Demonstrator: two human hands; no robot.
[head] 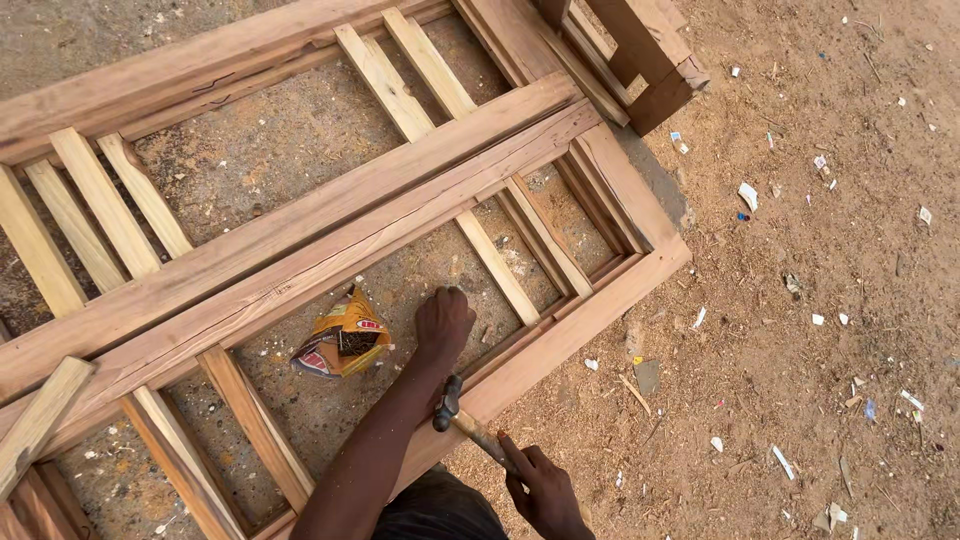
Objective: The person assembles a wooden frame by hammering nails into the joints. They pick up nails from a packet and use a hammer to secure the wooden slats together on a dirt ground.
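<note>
Hammer [447, 402] hanging beside the wooden frame [560, 340]
Right hand [545, 490] is gripping its handle; left hand [443, 322], fisted, contents hidden, is risking a struck knuckle.

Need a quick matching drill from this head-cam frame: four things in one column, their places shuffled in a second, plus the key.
1. left hand
2. right hand
3. crumpled wrapper
4. hammer

A. on the ground inside a frame opening
B. gripping the wooden handle, low in the picture
C. fist resting on the ground inside the wooden frame
D. head beside the left forearm, over the frame's near rail

Pairs: 1-C, 2-B, 3-A, 4-D
</note>
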